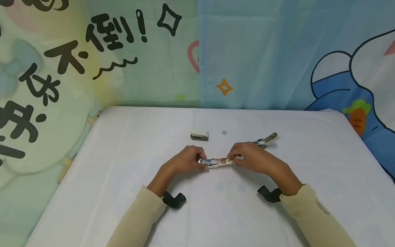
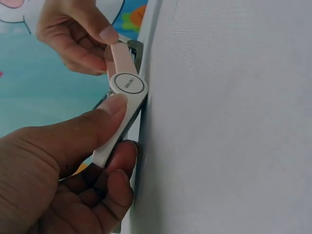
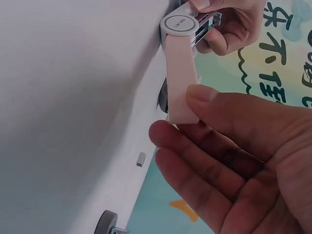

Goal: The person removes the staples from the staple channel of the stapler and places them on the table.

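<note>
Both hands hold a pink and white stapler (image 1: pixel 219 162), swung wide so its two arms spread end to end from a round joint. My left hand (image 1: pixel 189 159) grips its white arm, the thumb laid along it near the round cap. At the other end, my right hand (image 1: pixel 256 157) pinches the pink arm (image 3: pixel 180 78) between thumb and fingers. A metal staple channel (image 3: pixel 207 27) shows beside the joint in the right wrist view. The stapler is held above the white table, level across the space between the hands.
Beyond the hands, a small off-white stapler (image 1: pixel 199 134) stands on the white table (image 1: pixel 148 130). A short grey staple strip (image 1: pixel 224 132) lies to its right. Another stapler (image 1: pixel 271 137), opened out, lies behind the right hand, partly hidden by it. Printed curtains (image 1: pixel 253 61) hang behind the table.
</note>
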A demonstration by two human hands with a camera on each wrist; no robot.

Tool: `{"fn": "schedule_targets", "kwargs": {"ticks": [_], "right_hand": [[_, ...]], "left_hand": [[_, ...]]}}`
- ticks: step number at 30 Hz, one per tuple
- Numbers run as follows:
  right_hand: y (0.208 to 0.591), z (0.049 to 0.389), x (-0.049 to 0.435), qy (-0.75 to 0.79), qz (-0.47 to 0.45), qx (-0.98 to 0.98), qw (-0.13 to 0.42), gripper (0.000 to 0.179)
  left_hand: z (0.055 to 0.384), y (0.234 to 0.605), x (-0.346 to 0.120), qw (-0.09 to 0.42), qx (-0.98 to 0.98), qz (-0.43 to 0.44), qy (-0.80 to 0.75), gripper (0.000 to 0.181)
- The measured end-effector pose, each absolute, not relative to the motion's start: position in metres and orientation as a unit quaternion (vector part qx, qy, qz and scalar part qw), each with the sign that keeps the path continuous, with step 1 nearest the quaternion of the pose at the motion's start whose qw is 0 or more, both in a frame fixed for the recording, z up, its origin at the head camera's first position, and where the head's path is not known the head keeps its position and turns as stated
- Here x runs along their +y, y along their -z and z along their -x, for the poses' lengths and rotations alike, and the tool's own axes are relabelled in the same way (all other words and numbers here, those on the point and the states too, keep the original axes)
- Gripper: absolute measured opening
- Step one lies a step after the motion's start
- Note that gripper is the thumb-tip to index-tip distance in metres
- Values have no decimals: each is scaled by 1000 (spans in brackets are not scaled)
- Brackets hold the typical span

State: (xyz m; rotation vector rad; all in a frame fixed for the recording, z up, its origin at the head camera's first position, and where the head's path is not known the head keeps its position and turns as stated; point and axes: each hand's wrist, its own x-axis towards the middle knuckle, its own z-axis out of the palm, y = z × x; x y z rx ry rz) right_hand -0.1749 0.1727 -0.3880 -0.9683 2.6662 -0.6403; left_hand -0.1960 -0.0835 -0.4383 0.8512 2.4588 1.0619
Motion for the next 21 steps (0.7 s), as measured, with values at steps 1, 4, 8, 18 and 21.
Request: {"fn": "schedule_targets", "kwargs": {"ticks": [1, 4, 8, 18, 21], "right_hand": [[388, 175, 172, 214, 326, 913, 118, 19], [386, 174, 169, 192, 317, 920, 125, 19], [378, 171, 158, 139, 326, 927, 118, 15], [388, 161, 121, 289, 359, 884, 80, 13], [396, 162, 118, 296, 341, 887, 94, 11]], "left_hand": [[196, 438, -84, 164, 862, -301, -374, 18], [196, 437, -83, 160, 861, -302, -377, 18], [195, 437, -83, 155, 861, -304, -377, 18], [193, 435, -83, 150, 864, -298, -377, 16], [193, 435, -82, 154, 862, -304, -376, 16]]}}
